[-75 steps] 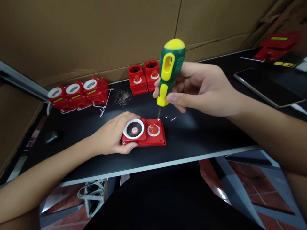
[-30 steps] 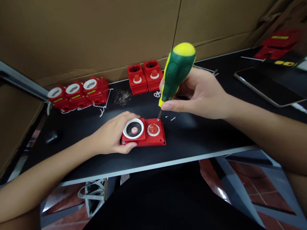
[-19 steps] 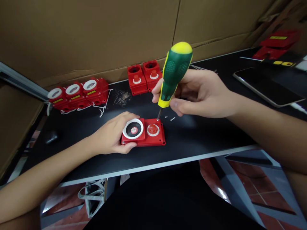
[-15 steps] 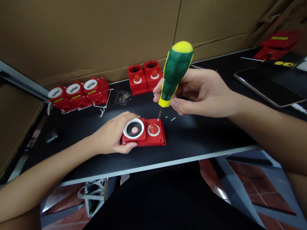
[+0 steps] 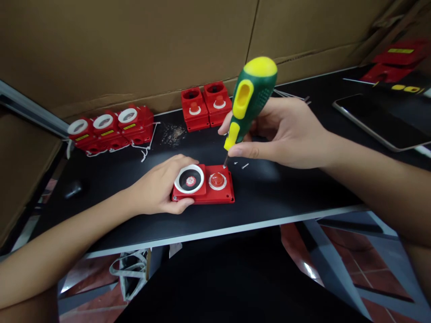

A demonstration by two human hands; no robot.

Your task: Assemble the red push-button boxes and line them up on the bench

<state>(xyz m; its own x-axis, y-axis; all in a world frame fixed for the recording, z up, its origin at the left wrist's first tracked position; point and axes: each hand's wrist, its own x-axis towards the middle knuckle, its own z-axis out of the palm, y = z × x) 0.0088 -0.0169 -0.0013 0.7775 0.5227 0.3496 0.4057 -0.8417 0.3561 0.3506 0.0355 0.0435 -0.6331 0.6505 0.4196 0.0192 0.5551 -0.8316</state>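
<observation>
A red alarm box with a white-ringed black round part and a red dome lies flat on the black table. My left hand grips its left end, thumb along the near side and fingers over the far side. In my right hand is a green and yellow screwdriver, held slightly tilted between thumb and fingers. Its tip meets a screw at the box's far right corner. Two loose screws lie on the table just right of the box.
Three red boxes with white rings and white cords stand at the back left. Two more red units stand against the cardboard wall, beside scattered debris. A phone and another screwdriver lie at the right.
The screwdriver handle has turned about its axis, so a yellow inset now faces me. My right fingers have shifted on it; the tip remains at the same corner. My left hand holds still.
</observation>
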